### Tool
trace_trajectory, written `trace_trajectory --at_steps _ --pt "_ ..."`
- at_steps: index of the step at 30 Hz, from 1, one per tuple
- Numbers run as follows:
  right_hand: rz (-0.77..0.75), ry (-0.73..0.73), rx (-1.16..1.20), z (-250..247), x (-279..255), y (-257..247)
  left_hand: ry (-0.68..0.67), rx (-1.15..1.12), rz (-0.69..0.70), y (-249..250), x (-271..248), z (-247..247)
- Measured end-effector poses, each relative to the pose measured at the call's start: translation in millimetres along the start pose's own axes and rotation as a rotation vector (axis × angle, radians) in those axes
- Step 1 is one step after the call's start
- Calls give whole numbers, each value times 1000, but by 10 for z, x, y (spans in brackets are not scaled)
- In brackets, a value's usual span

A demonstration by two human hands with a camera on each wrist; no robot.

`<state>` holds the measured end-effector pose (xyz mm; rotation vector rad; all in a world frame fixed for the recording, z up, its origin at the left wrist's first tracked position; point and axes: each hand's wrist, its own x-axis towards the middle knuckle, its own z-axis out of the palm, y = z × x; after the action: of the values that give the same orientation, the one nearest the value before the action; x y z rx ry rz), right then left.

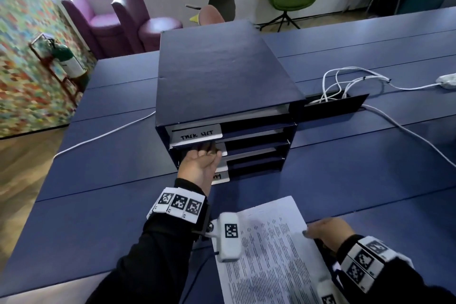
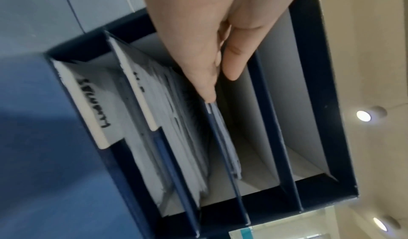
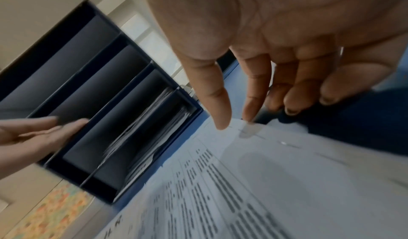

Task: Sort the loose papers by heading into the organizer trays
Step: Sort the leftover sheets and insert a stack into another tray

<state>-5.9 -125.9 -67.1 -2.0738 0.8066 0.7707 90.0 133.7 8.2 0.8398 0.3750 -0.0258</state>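
The papers lie as a printed stack on the table at about 5 o'clock in the head view, with the organizer standing beyond them at 12 o'clock. Its top tray carries a label reading roughly "TASK LIST"; the lower labels are partly hidden or blurred.

The right hand rests on the stack's right edge at 3 o'clock, fingers fairly straight, thumb and forefinger tips touching the top sheet; whether it pinches a sheet I cannot tell. The left hand reaches into the organizer's left side, under the top tray, fingers straight and close together; the left wrist view shows the fingertips at the edge of a divider beside a slot already holding sheets.

The step in hand seems to be picking the next sheet. Done well: read its heading first, lift one sheet only by its corner, then slide it in flat along the tray floor so it does not catch on sheets already filed.
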Motion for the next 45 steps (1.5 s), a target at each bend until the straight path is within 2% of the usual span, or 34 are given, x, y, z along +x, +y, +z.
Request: trace_trajectory --at_steps 3,6,9,11,13,16,20,22,27,32,35,38,41,43,45 --pt "-40 -6 -60 81 -21 2 -19 85 36 -62 -138 -168" --pt "-104 -4 -140 153 -80 -19 71 405 35 -225 -264 -501" --pt "-203 -20 -255 224 -138 -24 174 839 58 -458 -378 -948" --pt "-247 -36 -293 285 -147 4 208 1026 -3 -561 -439 -1202" --pt "-280 -73 -288 349 -163 49 246 1073 -58 -583 -506 -1338" --pt "-318 -74 -222 346 -191 91 327 1124 31 -539 -582 -1424" --pt "-331 126 -6 224 -113 183 375 1154 48 -519 -640 -1535" --pt "-321 139 84 158 -90 186 374 1100 5 -518 -696 -1528" --pt "-264 108 356 36 -27 89 115 858 -221 -590 -899 -1352" --pt "-175 73 445 13 93 -6 -155 926 -485 -680 -1097 -1359" --pt "-157 10 521 34 78 -73 -285 846 -572 -673 -1154 -1417" --pt "-159 -35 607 35 43 -114 -390 803 -591 -674 -1194 -1472" --pt "-174 -17 693 8 62 -145 -381 753 -548 -630 -1207 -1437" --pt "-197 -35 795 -4 34 -217 -302 698 -497 -568 -1161 -1356" --pt "-229 -100 778 -5 -52 -327 -199 666 -405 -493 -1075 -1269"
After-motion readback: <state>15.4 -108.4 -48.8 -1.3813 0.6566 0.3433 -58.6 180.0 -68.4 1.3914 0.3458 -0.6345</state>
